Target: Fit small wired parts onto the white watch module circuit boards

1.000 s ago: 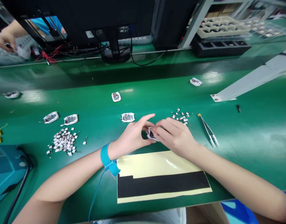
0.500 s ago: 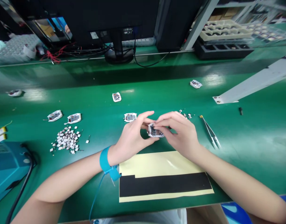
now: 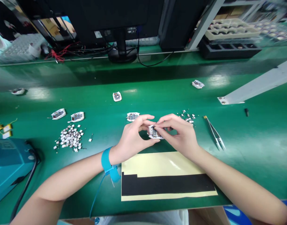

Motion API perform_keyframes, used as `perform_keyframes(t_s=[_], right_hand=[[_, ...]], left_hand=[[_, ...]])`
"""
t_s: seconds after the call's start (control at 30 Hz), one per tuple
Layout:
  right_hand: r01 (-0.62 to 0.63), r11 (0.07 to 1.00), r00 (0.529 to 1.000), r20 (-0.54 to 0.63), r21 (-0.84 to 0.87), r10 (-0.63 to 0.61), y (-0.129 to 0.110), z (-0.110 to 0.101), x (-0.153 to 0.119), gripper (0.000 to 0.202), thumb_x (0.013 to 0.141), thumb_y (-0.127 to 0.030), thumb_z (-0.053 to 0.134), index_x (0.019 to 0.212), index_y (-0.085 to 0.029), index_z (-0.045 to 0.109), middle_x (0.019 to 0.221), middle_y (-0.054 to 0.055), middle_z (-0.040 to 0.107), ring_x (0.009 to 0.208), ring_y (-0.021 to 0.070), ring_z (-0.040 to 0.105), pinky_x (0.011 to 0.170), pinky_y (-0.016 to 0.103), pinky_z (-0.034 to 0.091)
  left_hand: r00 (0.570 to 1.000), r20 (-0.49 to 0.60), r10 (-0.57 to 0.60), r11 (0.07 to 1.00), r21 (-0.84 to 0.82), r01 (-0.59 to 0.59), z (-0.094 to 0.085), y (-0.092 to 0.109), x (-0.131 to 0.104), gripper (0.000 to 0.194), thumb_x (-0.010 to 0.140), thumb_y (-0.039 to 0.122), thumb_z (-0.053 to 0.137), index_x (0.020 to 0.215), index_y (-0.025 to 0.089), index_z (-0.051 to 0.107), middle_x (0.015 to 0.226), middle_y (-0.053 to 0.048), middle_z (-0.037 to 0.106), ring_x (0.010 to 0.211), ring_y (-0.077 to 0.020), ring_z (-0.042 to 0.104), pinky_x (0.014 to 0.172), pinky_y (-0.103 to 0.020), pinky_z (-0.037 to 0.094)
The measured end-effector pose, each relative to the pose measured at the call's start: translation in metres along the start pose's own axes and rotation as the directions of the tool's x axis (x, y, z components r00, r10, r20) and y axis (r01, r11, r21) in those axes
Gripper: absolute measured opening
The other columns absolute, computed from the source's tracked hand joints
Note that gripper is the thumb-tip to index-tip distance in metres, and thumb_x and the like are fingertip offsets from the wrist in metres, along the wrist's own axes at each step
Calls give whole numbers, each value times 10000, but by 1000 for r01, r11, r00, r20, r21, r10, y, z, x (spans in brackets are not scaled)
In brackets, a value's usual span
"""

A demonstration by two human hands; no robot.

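Note:
My left hand (image 3: 134, 132), with a blue strap on its wrist, grips a small white-framed electronic unit (image 3: 154, 132) between thumb and fingers. From the other side, my right hand (image 3: 178, 131) has its thumb and fingertips pressed together at the top of that unit; whatever they pinch is hidden. Another unit (image 3: 133, 117) lies just behind my left hand. Small parts (image 3: 189, 118) are scattered behind my right hand. In front of both hands lies a yellow sheet with a black strip (image 3: 164, 185).
Tweezers (image 3: 215, 134) lie at the right, near a slanted metal post (image 3: 258, 82). A pile of small white parts (image 3: 71, 137) and a teal device (image 3: 11, 168) are at the left. Several more units are spread around. A monitor stand (image 3: 121, 53) stands behind.
The view has shifted slightly, so the table items appear a little further right. My right fingers have changed position slightly on the unit, while my left hand keeps its hold.

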State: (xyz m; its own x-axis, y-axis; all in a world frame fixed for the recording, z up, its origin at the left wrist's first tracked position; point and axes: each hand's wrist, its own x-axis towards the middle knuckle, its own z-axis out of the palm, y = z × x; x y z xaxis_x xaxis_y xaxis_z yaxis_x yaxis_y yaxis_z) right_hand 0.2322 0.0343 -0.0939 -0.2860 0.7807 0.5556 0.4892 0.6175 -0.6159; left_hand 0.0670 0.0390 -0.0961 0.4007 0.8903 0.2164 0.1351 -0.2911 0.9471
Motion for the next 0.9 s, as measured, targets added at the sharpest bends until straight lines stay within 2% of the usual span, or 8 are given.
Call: perform_keyframes(t_s=[0.1, 0.2, 0.3, 0.37, 0.5, 0.63, 0.77, 0.9], right_hand=[[145, 972, 988, 72, -187, -134, 3, -2, 0, 45, 776, -111, 537, 758, -121, 576, 839, 69, 559, 719, 98, 514, 621, 229, 434], [275, 875, 956, 209, -398, -205, 1, -7, 1, 98, 796, -172, 522, 843, -139, 602, 859, 74, 572, 660, 112, 453, 585, 255, 397], [362, 798, 926, 285, -482, -248, -6, -10, 0, 128, 809, -169, 508, 725, -135, 598, 752, 53, 583, 613, 118, 420, 543, 252, 362], [395, 781, 910, 322, -484, -262, -11, -9, -2, 156, 805, -136, 502, 674, -119, 584, 703, 56, 576, 605, 125, 426, 540, 260, 359], [438, 788, 882, 378, -432, -282, -14, -2, -1, 147, 799, -85, 471, 706, -98, 585, 711, 76, 564, 632, 149, 455, 548, 276, 372], [506, 770, 833, 452, -390, -318, -16, 6, 11, 195, 825, -109, 426, 682, -112, 559, 665, 58, 526, 600, 140, 434, 530, 266, 369], [517, 764, 810, 508, -385, -292, -20, 13, 26, 183, 829, -133, 430, 679, -121, 534, 650, 40, 490, 583, 134, 414, 513, 257, 357], [615, 711, 754, 520, -341, -402, -27, 22, 41, 216, 828, -91, 399, 661, -112, 534, 629, 47, 478, 567, 134, 388, 495, 254, 327]], left_hand=[[1000, -15, 5, 1000, 19, -5, 0, -2, -1, 496, 626, 154, 707, 1054, 195, 460, 943, -25, 631, 876, -153, 615, 788, -272, 519], [999, -27, -22, 1000, 1, 22, -1, -2, -3, 486, 624, 156, 707, 1042, 187, 462, 931, -28, 635, 855, -146, 619, 784, -265, 518], [996, 27, -87, 996, 27, 86, -1, -1, -7, 530, 609, 163, 717, 1066, 190, 450, 935, -31, 634, 806, -136, 620, 774, -272, 521], [989, 67, -130, 991, 46, 127, -1, -1, -10, 562, 593, 175, 726, 1081, 188, 446, 921, -33, 632, 792, -139, 617, 760, -279, 526], [982, 83, -170, 985, 46, 166, -5, -1, -17, 587, 577, 199, 734, 1090, 183, 450, 895, -38, 624, 806, -156, 613, 747, -295, 530], [983, 40, -177, 983, 63, 174, -14, -1, -21, 568, 578, 208, 728, 1077, 198, 457, 876, -21, 625, 794, -156, 615, 744, -296, 528], [989, -10, -145, 985, 91, 145, -24, -2, -25, 540, 581, 215, 723, 1056, 206, 469, 885, -9, 619, 762, -138, 605, 728, -276, 527], [991, -61, -120, 992, 35, 122, -36, -4, -27, 549, 586, 196, 722, 1070, 177, 465, 897, -29, 617, 780, -137, 602, 750, -272, 524]])
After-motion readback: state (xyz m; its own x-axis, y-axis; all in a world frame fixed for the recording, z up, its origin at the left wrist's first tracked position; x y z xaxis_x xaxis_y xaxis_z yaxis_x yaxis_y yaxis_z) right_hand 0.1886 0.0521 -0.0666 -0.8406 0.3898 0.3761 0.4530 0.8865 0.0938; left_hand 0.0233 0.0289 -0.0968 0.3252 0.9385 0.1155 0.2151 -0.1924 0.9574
